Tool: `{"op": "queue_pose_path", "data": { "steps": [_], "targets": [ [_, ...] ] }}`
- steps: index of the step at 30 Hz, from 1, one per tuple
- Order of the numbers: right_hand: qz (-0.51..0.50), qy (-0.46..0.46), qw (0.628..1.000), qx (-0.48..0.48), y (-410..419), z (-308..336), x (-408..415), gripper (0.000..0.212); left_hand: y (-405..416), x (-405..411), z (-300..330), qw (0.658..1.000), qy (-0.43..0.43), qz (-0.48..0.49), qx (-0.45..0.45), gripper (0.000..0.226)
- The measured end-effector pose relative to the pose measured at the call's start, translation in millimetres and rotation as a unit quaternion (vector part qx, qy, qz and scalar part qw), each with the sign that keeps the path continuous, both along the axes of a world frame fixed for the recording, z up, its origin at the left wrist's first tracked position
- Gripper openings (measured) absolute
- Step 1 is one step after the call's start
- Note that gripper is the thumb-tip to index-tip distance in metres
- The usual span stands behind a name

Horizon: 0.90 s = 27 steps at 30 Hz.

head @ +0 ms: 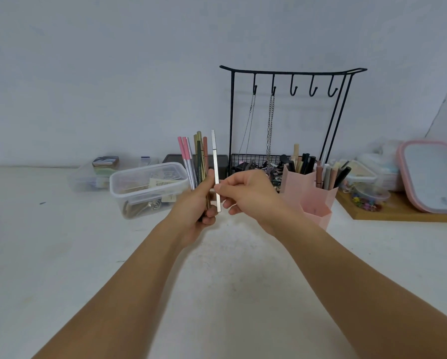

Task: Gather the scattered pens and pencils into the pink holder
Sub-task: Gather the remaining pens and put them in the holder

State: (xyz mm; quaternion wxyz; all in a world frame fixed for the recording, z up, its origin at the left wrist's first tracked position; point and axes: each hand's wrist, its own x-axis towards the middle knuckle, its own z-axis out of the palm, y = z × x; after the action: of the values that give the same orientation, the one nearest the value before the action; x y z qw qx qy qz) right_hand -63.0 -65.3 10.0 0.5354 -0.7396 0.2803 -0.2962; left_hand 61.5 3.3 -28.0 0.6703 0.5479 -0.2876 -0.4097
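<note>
My left hand (195,211) grips an upright bundle of pens and pencils (195,158), pink, silver, gold, dark green and brown, raised above the white table. My right hand (245,193) pinches a slim silver pen (215,167) that stands upright just right of the bundle, touching my left thumb. The pink holder (315,203) stands to the right behind my right wrist, with several pens and pencils in its compartments.
A clear lidded plastic box (147,187) sits left of my hands, another clear box (95,174) behind it. A black wire hook stand (289,120) with chains rises at the back. At the right a wooden board (398,215) carries a pink-rimmed container (432,177).
</note>
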Motion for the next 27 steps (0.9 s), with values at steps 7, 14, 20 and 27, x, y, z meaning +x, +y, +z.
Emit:
{"op": "queue_pose_path", "data": {
  "steps": [7,14,20,27],
  "targets": [
    [-0.030,0.002,0.999,-0.017,-3.1,-2.7,-5.3,0.014,2.3,-10.8,1.1,0.997,-0.061,-0.045,-0.010,0.051],
    [-0.030,0.064,0.996,-0.050,-9.1,9.8,-10.4,0.008,0.7,-14.2,3.6,0.993,-0.106,0.037,0.026,0.030],
    [0.019,0.002,0.999,0.047,-12.9,13.3,-8.6,0.058,1.6,-31.0,-2.4,0.976,-0.201,-0.070,0.049,0.024],
    [0.016,-0.201,0.964,0.175,1.1,6.9,-0.1,0.039,-2.1,-37.6,-6.3,0.968,-0.215,-0.106,0.080,0.031]
  ]
}}
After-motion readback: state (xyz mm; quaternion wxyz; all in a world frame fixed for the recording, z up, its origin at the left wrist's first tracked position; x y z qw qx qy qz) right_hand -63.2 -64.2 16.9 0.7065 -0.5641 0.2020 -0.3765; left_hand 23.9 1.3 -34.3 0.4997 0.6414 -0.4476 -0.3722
